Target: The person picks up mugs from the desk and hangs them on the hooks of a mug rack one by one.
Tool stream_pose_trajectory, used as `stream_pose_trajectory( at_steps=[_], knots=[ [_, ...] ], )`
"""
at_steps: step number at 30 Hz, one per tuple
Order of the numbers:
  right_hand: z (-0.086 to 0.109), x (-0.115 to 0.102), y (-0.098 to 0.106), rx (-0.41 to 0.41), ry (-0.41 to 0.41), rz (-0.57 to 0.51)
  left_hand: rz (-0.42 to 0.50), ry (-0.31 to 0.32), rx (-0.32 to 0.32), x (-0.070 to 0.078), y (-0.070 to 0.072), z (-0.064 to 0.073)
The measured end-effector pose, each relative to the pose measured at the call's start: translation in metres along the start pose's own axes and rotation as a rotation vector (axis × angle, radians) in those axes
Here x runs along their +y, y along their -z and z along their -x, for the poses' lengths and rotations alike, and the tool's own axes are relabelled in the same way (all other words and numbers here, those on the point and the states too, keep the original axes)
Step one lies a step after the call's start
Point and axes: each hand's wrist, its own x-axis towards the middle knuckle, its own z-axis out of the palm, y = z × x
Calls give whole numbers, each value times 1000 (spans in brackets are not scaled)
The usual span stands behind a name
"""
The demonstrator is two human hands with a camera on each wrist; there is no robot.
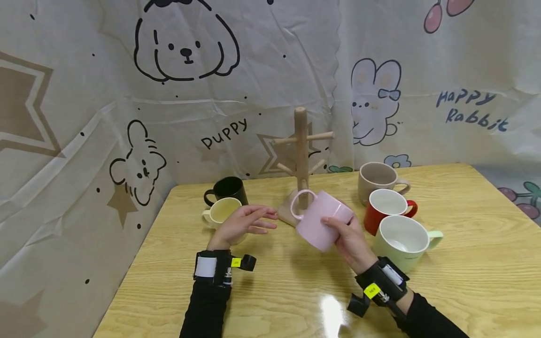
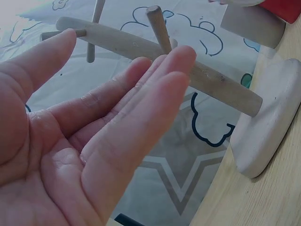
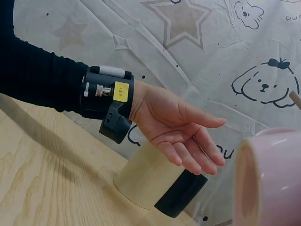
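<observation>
My right hand (image 1: pixel 354 244) grips a pink mug (image 1: pixel 320 224) above the table, thumb across its side. The mug is tilted, and its handle points up and left toward the wooden mug rack (image 1: pixel 301 155). In the right wrist view only part of the pink mug (image 3: pixel 277 181) shows, at the right edge. My left hand (image 1: pixel 246 222) hovers in front of a yellow mug (image 1: pixel 223 209), fingers extended and nothing held. Its palm (image 2: pixel 56 160) faces the left wrist camera, with the rack's post (image 2: pixel 216 82) behind the fingers. The pink mug partly covers the rack's base.
Behind the yellow mug stands a black mug (image 1: pixel 231 189). On the right, a taupe mug (image 1: pixel 374 180), a red mug (image 1: pixel 372 217) and a pale green mug (image 1: pixel 399 244) stand close together. Bare pegs stick out from the rack. A printed cloth (image 1: pixel 262 70) hangs behind the table (image 1: pixel 287 291).
</observation>
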Motion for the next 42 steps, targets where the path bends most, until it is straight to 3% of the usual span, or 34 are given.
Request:
stream_pose_trajectory(
  at_steps=[5,9,16,28,42],
  knots=[
    [-5,3,-4,20,87,-69,-18,-10,-15,0,0,1],
    [-12,8,-8,63,110,-105,-28,-10,-14,1,-1,1],
    [-24,19,-7,124,124,-131,-42,8,-12,0,0,0],
    [-34,28,-8,101,167,-140,-61,-1,-10,2,-1,1],
    [-44,34,-11,138,163,-172,-62,14,8,5,-3,2]
  ],
)
